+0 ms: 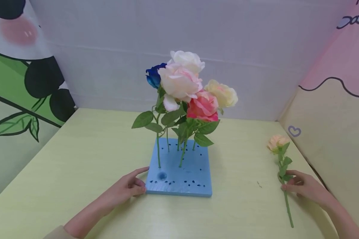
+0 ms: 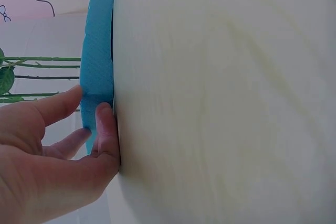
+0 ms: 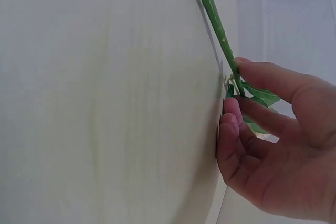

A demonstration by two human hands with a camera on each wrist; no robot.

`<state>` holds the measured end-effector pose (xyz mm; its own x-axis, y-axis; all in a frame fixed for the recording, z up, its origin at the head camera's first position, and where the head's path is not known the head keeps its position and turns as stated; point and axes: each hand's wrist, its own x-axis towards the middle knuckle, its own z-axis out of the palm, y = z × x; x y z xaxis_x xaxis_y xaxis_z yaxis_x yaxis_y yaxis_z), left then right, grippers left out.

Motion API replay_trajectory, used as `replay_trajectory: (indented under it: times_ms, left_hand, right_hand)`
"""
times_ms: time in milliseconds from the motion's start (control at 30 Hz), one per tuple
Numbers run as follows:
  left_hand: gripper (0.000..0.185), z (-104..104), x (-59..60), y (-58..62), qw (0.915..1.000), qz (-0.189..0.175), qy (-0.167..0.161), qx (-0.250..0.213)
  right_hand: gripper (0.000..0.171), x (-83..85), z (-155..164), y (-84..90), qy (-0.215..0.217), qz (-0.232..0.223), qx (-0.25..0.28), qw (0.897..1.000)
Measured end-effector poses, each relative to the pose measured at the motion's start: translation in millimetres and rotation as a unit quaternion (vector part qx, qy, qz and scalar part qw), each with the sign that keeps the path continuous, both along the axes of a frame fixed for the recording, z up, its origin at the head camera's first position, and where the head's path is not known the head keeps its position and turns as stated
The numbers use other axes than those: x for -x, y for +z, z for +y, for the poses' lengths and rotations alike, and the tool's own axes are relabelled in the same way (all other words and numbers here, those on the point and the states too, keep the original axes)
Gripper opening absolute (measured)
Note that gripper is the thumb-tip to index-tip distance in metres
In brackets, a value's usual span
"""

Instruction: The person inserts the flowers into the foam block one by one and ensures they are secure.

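A blue foam block [image 1: 194, 167] lies on the pale green table [image 1: 77, 159], with several rose stems stuck upright in it: a white bloom [image 1: 186, 61], a blue one [image 1: 153, 77], a large cream one [image 1: 179, 83], a pink one [image 1: 202, 106] and a pale yellow one [image 1: 222, 94]. My left hand [image 1: 141, 181] rests at the block's front left corner, thumb on the front edge and fingers straight along the side; the left wrist view shows the hand [image 2: 86, 107] against the block's edge [image 2: 97, 51]. My right hand [image 1: 289, 181] pinches the stem of a peach rose [image 1: 276, 142] lying on the table; the right wrist view shows the fingers [image 3: 236, 114] on the stem [image 3: 215, 19].
Many small holes dot the front half of the foam. Printed panels wall in the table: a grey one behind [image 1: 107, 49], a green and black one at the left [image 1: 24, 99], a pink and beige one close on the right [image 1: 332, 126].
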<state>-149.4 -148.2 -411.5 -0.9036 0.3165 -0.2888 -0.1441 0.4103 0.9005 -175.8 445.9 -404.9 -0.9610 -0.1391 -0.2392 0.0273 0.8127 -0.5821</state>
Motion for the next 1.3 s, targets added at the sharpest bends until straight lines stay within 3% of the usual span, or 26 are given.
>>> replay_trajectory:
  times_ms: [167,600,867,1033,1300]
  left_hand:
    - [0.068,-0.4,1.1,0.6,1.0000,0.004,-0.002,-0.004]
    - [0.068,0.8,4.6,3.0,0.9998,0.013,-0.015,-0.007]
    - [0.067,-0.3,4.5,1.7,0.9999,0.005,-0.014,-0.004]
    - [0.067,-1.9,2.9,0.5,0.9999,0.002,-0.013,-0.009]
    - [0.067,-1.8,0.2,1.6,0.9999,-0.002,-0.010,-0.012]
  right_hand:
    - [0.066,4.2,-2.7,0.1,0.021,0.010,0.027,0.999]
    - [0.068,20.1,-15.9,10.5,0.009,-0.050,0.091,0.995]
    - [0.075,24.8,-20.8,15.3,0.046,-0.079,0.128,0.988]
    - [0.077,28.4,-29.2,15.1,0.050,-0.074,0.154,0.984]
    - [0.075,33.7,-49.1,18.7,0.011,-0.039,0.188,0.981]
